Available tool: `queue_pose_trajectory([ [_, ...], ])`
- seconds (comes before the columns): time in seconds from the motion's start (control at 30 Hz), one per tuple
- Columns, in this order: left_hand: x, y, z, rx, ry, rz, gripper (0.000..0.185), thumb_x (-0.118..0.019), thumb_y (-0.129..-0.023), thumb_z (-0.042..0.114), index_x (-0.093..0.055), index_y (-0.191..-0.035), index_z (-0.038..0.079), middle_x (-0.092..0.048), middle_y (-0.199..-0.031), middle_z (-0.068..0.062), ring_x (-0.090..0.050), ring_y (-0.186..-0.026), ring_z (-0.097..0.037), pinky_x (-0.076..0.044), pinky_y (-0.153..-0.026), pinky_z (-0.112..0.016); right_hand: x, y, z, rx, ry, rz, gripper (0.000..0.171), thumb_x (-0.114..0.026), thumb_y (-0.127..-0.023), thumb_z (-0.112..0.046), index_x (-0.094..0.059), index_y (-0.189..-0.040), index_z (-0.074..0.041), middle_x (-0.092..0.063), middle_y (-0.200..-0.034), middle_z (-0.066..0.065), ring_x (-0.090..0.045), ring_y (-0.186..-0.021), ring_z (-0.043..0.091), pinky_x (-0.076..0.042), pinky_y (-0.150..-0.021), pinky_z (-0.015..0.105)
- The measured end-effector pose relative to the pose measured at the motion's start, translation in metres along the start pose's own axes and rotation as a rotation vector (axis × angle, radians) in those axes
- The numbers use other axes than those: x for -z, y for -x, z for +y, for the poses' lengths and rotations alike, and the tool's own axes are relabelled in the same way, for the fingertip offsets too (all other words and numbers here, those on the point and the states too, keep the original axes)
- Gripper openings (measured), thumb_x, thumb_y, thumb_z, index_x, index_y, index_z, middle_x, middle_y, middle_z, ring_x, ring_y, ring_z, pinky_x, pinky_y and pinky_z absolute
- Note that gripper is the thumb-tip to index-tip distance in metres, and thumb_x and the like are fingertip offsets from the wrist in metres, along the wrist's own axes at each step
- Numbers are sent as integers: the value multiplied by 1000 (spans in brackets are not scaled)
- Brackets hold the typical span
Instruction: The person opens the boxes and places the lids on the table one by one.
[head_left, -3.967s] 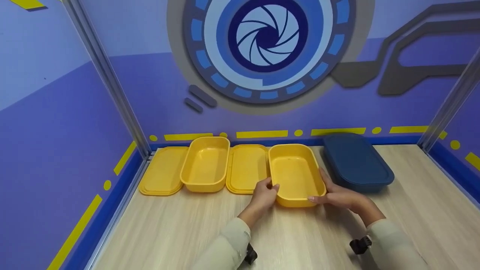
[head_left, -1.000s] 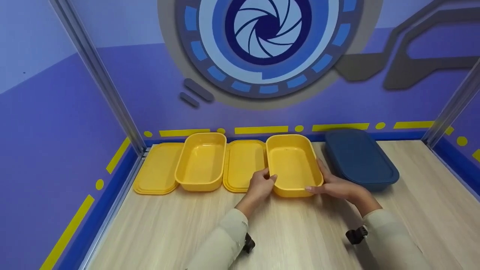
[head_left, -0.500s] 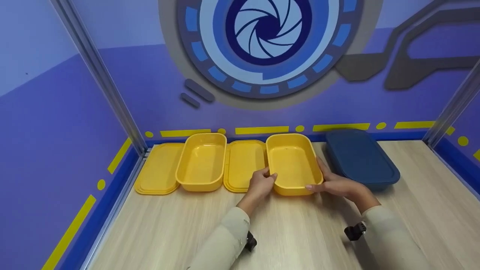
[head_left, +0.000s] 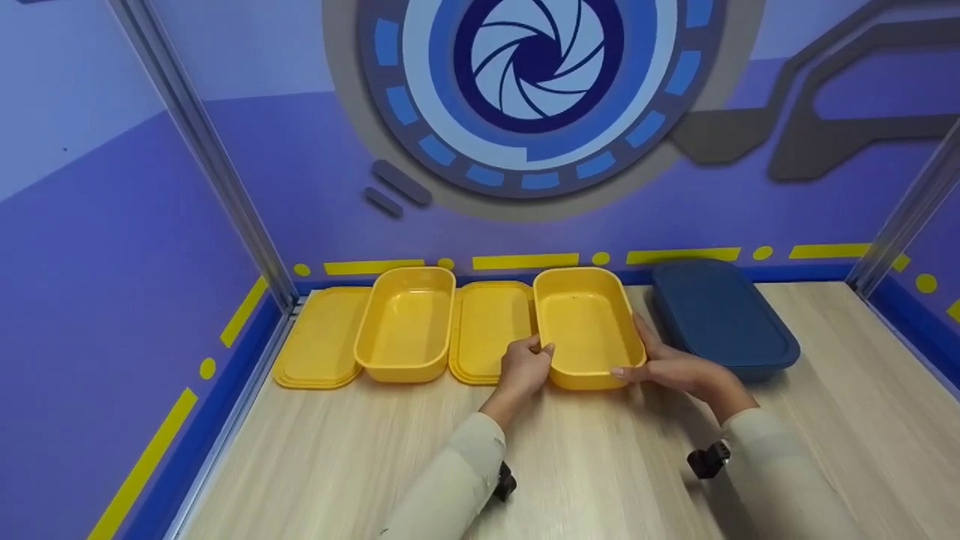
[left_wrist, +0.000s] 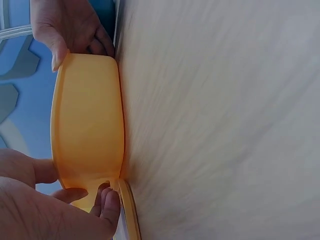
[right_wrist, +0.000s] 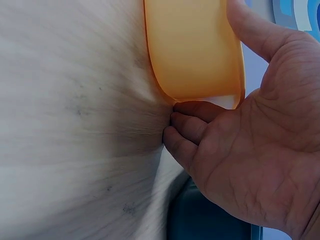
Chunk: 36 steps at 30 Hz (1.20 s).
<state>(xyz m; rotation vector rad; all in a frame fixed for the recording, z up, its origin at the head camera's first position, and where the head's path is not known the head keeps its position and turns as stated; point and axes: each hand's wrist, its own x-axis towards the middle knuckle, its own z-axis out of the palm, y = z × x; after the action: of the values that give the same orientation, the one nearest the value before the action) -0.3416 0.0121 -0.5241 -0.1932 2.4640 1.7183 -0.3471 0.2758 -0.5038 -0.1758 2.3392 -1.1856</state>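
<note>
Both hands hold an open yellow food container (head_left: 589, 334) by its near corners, and its inside shows nothing in it. At its left side, my left hand (head_left: 523, 369) has the thumb at the rim and the other fingers bent against the wall. My right hand (head_left: 679, 371) lays its thumb over the near right rim, its fingers along the right wall. In the right wrist view those fingertips (right_wrist: 180, 142) reach down to the tabletop beside the base. A flat yellow lid (head_left: 491, 330) lies directly left of the container, close to my left hand.
Farther left stand a second open yellow container (head_left: 409, 322) and another yellow lid (head_left: 322, 341), partly overlapped by it. On the right is a dark blue lidded container (head_left: 724, 319). A patterned wall (head_left: 450, 232) runs behind the row on the wooden table (head_left: 337, 465).
Since the earliest frame, the held container has slid back toward the wall, its near end now almost level with the lids. Over the last half second, the hands and container barely move.
</note>
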Motion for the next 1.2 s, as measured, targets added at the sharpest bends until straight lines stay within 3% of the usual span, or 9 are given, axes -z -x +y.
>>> queue_pose_trajectory([
  [0.23, -2, 2, 0, -13, -18, 23, 47, -60, -109, 27, -59, -152, 6, -69, -147, -10, -62, -142, -25, -51, -119, -43, 0, 1, -1, -41, 14, 1, 136, -79, -89, -59, 28, -167, -29, 32, -176, 14, 14, -164, 51, 8, -122, 83],
  [0.5, -4, -1, 3, 42, -7, 19, 44, -59, -110, 29, -62, -150, 10, -71, -143, -5, -66, -134, -18, -53, -117, -42, 1, -1, 1, -28, -1, 2, 133, -78, -91, -56, 27, -167, -30, 32, -176, 15, 12, -163, 52, 9, -121, 84],
  [0.73, -3, -5, 5, 54, -14, 34, 46, -57, -111, 29, -60, -152, 9, -67, -150, -6, -61, -142, -21, -50, -120, -43, -1, -6, 0, -23, -2, 24, 132, -77, -91, -59, 27, -167, -30, 32, -176, 13, 8, -163, 51, 9, -122, 83],
  [0.9, -4, -8, 9, 79, -7, 27, 46, -57, -111, 29, -60, -152, 9, -68, -148, -5, -62, -139, -18, -51, -119, -42, 0, -8, 0, -24, -17, 26, 132, -77, -92, -59, 26, -168, -28, 31, -176, 15, 8, -163, 51, 9, -122, 83],
  [1.2, -3, -10, 7, 31, -23, 50, 47, -59, -110, 27, -59, -151, 4, -67, -150, -11, -61, -143, -25, -50, -119, -43, 0, -9, -1, -17, -47, 23, 136, -78, -89, -63, 28, -167, -28, 32, -176, 15, 9, -164, 50, 9, -124, 81],
])
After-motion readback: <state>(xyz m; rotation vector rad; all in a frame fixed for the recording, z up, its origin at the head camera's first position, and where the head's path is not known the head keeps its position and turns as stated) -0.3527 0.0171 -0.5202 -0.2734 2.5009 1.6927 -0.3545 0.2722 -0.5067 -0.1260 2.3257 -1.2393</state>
